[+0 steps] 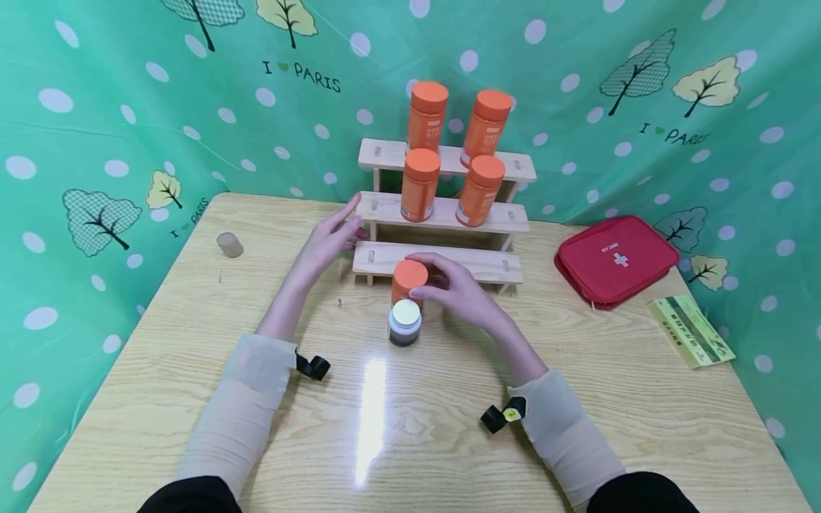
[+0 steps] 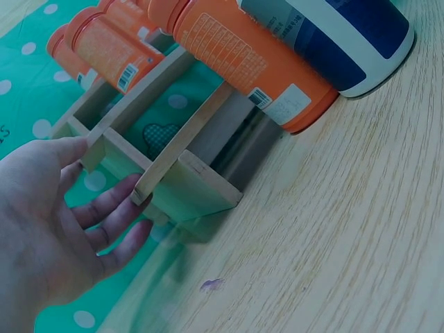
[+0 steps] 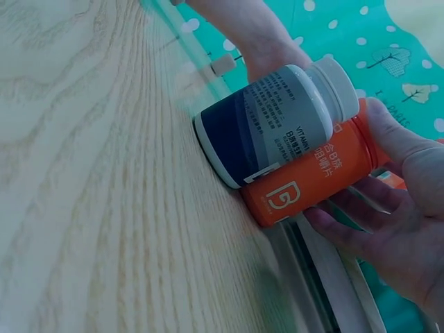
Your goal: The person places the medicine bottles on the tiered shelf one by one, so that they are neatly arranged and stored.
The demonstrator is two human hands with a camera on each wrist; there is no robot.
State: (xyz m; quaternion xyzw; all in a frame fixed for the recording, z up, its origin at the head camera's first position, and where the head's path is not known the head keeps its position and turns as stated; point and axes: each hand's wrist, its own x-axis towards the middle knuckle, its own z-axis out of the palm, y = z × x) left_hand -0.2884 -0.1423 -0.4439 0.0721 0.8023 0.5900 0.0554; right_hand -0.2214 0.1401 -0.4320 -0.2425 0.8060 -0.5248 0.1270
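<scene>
Left grip [image 1: 325, 246] is up against the left side of a three-step wooden stand [image 1: 445, 210], and the orange bottle [image 1: 409, 281] is off to its right, down on the bench in front of the lowest step. A white-capped bottle [image 1: 404, 328] with a dark blue label stands just nearer the person, so close I can't tell if the two touch. Right grip [image 1: 457, 288] is right on the orange one, on its right side. The bench [image 1: 442, 442] is pale wood grain, pretty shiny, with a streak of glare. Far left there's a little grey-brown stub [image 1: 229, 244] on it, then four more orange bottles [image 1: 420, 189] on the stand, two on the middle step and two on top, then a red pouch [image 1: 612, 260] with a white cross and a green-and-yellow packet [image 1: 693, 331] near the right edge. Teal cloth [image 1: 564, 28] with dots, trees and "PARIS" lettering hangs round the back and sides. The left grip is loosely spread with nothing in it, fingertips resting on the stand's end. The right one's partway closed, thumb and fingers holding the orange bottle near its cap.
</scene>
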